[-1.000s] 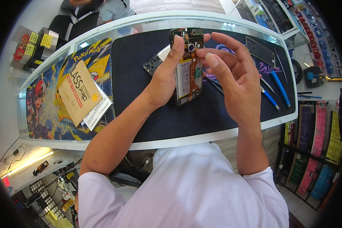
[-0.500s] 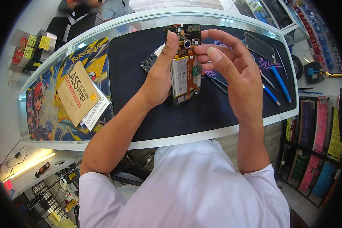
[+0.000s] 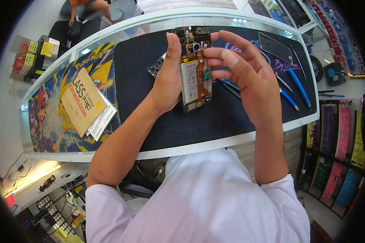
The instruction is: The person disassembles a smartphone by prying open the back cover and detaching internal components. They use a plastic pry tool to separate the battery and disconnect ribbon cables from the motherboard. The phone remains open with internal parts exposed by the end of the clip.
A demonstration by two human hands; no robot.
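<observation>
An opened smartphone (image 3: 190,81) stands upright in my left hand (image 3: 166,83), its battery, orange-brown flex cable and circuit board bare. The left thumb lies along its left edge; the other fingers are hidden behind it. My right hand (image 3: 255,77) is curled at the phone's upper right side, one fingertip pressing near the cable's top and others at the edge. The right thumb is raised off the phone. Partly hidden behind my left hand lies a dark perforated piece (image 3: 155,68). A phone back cover (image 3: 275,47) rests beyond my right hand.
On the black mat (image 3: 150,129) lie tweezers (image 3: 230,89), a blue-handled tool (image 3: 299,87) and another blue tool (image 3: 288,100). A brown envelope (image 3: 83,101) with papers lies on a colourful mat at left. Other people sit beyond the glass counter (image 3: 178,150).
The phone and both hands have shifted slightly left in view. The right fingers stay at the phone's upper right side. Another person's arm has moved in the background.
</observation>
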